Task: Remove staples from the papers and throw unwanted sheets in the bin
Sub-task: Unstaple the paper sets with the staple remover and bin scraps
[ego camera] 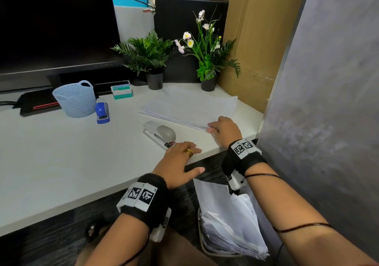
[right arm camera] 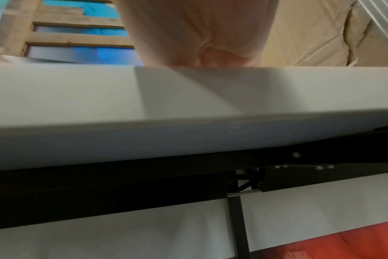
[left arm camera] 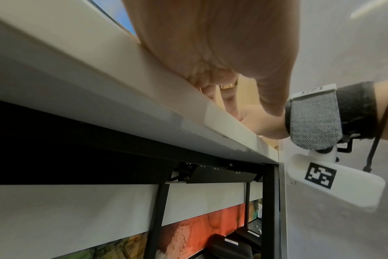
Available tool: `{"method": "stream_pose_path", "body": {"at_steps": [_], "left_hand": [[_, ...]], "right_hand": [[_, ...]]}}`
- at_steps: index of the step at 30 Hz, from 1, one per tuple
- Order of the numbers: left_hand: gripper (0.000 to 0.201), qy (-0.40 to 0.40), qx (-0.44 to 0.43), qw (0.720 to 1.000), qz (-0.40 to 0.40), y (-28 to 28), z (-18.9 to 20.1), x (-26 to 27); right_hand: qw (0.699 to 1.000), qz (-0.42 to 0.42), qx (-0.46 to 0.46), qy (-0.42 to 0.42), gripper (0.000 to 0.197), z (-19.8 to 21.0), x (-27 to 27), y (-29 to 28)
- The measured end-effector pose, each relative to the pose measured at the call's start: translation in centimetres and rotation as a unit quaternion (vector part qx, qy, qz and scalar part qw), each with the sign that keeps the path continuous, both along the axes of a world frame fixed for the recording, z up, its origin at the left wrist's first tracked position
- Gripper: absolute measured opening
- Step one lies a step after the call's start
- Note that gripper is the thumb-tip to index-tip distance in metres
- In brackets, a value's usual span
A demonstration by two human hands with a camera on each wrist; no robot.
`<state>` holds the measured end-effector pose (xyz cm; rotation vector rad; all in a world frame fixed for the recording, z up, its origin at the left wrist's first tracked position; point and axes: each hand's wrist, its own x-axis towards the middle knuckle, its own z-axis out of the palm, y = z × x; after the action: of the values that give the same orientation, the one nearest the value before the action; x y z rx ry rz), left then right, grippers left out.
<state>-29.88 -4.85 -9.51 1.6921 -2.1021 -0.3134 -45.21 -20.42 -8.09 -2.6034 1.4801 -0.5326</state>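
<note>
A stack of white papers [ego camera: 188,107] lies on the white desk [ego camera: 61,163] at the back right. My right hand [ego camera: 214,129] is at the stack's near corner, fingers curled over it and pinching the sheets. My left hand [ego camera: 184,156] lies flat on the desk's front edge, fingers straight, thumb over the edge, holding nothing. A white stapler [ego camera: 161,134] sits just beyond the left hand. Under the desk a bin [ego camera: 229,224] is filled with crumpled sheets. The wrist views show only each palm, the left hand [left arm camera: 210,43] and the right hand [right arm camera: 199,35], above the desk edge [right arm camera: 188,96].
A blue staple tool [ego camera: 102,112], a light blue basket [ego camera: 75,98] and a green box [ego camera: 122,91] stand at the back left below a dark monitor [ego camera: 57,23]. Two potted plants [ego camera: 151,58] stand behind the papers. A grey partition [ego camera: 328,81] closes the right side.
</note>
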Motion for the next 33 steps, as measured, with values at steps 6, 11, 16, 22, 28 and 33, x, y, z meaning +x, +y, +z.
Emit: {"method": "stream_pose_path", "body": {"at_steps": [6,11,16,22,28,33], "left_hand": [[0.054,0.002,0.007,1.000,0.004,0.1,0.2,0.0],[0.041,0.076,0.034,0.996,0.012,-0.3,0.8,0.0],[0.064,0.358,0.055,0.929,0.074,-0.2,4.2,-0.4],[0.077,0.629,0.020,0.769,0.111,0.0,8.5,1.9],[0.038,0.644,-0.080,0.736,0.191,2.7,8.8,4.9],[0.045,0.575,-0.190,0.755,0.250,6.5,8.5,8.8]], "right_hand": [[0.993,-0.053,-0.091,-0.057,0.033,1.3,0.6,-0.1],[0.930,-0.048,-0.328,-0.159,0.028,5.0,2.0,2.9],[0.898,-0.003,-0.372,-0.235,0.032,6.8,2.6,6.5],[0.876,0.135,-0.397,-0.240,0.005,6.1,3.9,10.0],[0.884,0.208,-0.351,-0.230,0.025,4.2,5.8,11.2],[0.969,0.055,-0.040,-0.238,0.048,4.5,7.5,10.4]]}}
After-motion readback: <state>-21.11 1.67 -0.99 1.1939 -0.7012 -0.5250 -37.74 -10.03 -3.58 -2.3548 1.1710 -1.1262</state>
